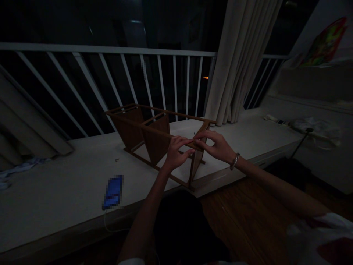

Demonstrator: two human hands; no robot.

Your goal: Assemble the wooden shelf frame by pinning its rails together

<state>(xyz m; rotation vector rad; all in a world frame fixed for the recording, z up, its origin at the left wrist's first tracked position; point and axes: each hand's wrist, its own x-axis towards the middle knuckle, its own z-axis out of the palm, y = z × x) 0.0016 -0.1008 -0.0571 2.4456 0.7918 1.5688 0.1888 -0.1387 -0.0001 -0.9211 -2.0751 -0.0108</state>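
A brown wooden rack frame (143, 129) with several panels lies on its side on a white ledge (60, 173). My left hand (176, 151) is closed in a pinch on the frame's near rail, close to the end panel. My right hand (216, 145), with a bracelet at the wrist, is pinched at the same spot on a small thin metal piece (194, 137) that sticks up from the rail; I cannot make out what it is. The fingertips of both hands nearly touch.
A white railing (110, 73) runs behind the ledge and a pale curtain (239, 59) hangs at the right. A blue phone (113, 191) with a cable lies near the ledge's front edge. A small screw-like bit (117, 160) lies left of the frame. Wooden floor lies below.
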